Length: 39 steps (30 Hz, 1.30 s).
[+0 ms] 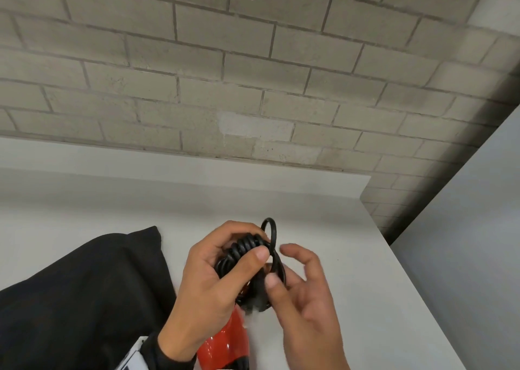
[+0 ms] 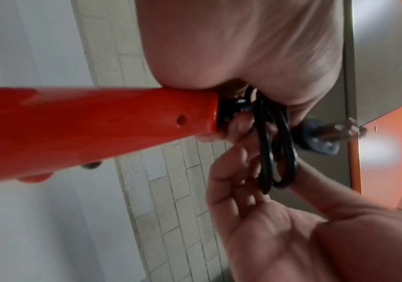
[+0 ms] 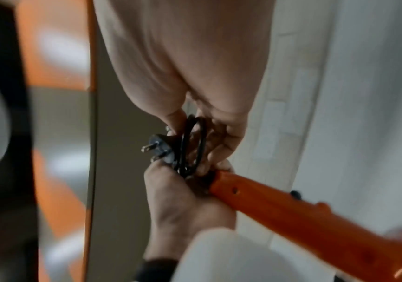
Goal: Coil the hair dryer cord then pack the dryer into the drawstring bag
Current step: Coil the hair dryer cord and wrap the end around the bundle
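A red hair dryer (image 1: pixel 225 341) hangs handle-up over the white table (image 1: pixel 337 229). Its black cord (image 1: pixel 244 247) is bunched in several loops at the handle's end, and my left hand (image 1: pixel 213 274) grips that bundle. One loose loop sticks up above the fingers. My right hand (image 1: pixel 298 293) pinches the plug end of the cord with its thumb, the index finger held away. The left wrist view shows the red handle (image 2: pixel 98 124), the loops (image 2: pixel 274 152) and the blurred plug (image 2: pixel 315 137). The plug's prongs (image 3: pixel 158 150) show in the right wrist view. The black drawstring bag (image 1: pixel 84 299) lies at the left.
A grey brick wall (image 1: pixel 253 74) rises behind the table. A pale panel (image 1: pixel 464 229) closes off the right side beyond the table's right edge. Bare table surface lies behind and to the right of my hands.
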{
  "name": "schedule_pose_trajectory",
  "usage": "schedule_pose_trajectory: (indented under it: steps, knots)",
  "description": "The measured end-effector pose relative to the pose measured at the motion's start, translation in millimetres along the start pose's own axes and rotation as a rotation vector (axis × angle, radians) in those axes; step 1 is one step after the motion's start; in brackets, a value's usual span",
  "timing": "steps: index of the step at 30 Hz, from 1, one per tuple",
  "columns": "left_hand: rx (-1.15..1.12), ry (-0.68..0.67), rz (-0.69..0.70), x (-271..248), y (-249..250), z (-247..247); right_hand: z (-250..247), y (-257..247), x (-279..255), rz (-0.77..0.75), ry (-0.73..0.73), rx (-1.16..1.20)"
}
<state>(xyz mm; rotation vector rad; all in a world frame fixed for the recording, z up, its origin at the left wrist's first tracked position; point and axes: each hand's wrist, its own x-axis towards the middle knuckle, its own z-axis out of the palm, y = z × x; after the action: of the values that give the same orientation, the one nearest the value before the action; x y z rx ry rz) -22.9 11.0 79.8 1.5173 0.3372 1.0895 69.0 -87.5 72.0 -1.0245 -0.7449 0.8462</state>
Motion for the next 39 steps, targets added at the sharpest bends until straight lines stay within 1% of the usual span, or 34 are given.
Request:
schedule_pose_trajectory:
  steps: [2,5,7,8,10,12,14,16,17,19,20,22,26,28,30,32,35,39]
  knots:
    - [0.03,0.016,0.008,0,0,1,1,0,-8,-0.073,0.02,-0.14]
    - [0.056,0.038,0.027,-1,1,3,-3,-3,-15,-0.161,-0.075,-0.306]
    - [0.052,0.051,0.033,-1,1,5,-6,-5,-17,-0.276,-0.141,-0.508]
    - [0.046,0.058,0.034,-2,1,6,-6,-5,-16,-0.332,-0.142,-0.598]
    - [0.044,0.075,0.036,-2,0,7,-8,-2,-15,-0.43,-0.089,-0.716]
    - [0.046,0.091,0.035,-2,-1,7,-9,3,-13,-0.526,0.01,-0.79]
    - [0.082,0.101,0.043,-2,-2,8,-12,4,-11,-0.567,0.117,-0.766]
    - [0.12,0.11,0.053,-3,-1,9,-13,-1,-9,-0.589,0.181,-0.692]
    - [0.125,0.111,0.054,-4,0,10,-13,-5,-8,-0.584,0.187,-0.603]
    - [0.128,0.112,0.059,-4,1,11,-13,-18,-5,-0.506,0.183,-0.377]
    - [0.13,0.114,0.061,-5,1,11,-14,-24,-3,-0.466,0.172,-0.302]
    - [0.133,0.124,0.05,-5,2,10,-15,-37,0,-0.427,0.126,-0.232]
    - [0.148,0.143,0.041,-6,3,12,-19,-54,5,-0.34,0.029,-0.159]
    - [0.164,0.1,0.041,-7,6,15,-22,-57,8,-0.271,0.007,-0.111]
    - [0.176,0.05,0.039,-7,8,16,-25,-58,11,-0.207,0.012,-0.09]
    - [0.175,0.016,0.067,-7,8,17,-27,-58,13,-0.159,0.029,-0.091]
    - [0.228,0.011,0.144,-7,3,16,-28,-59,14,-0.125,0.044,-0.118]
    - [0.277,-0.003,0.184,-3,0,15,-31,-63,14,-0.093,0.045,-0.163]
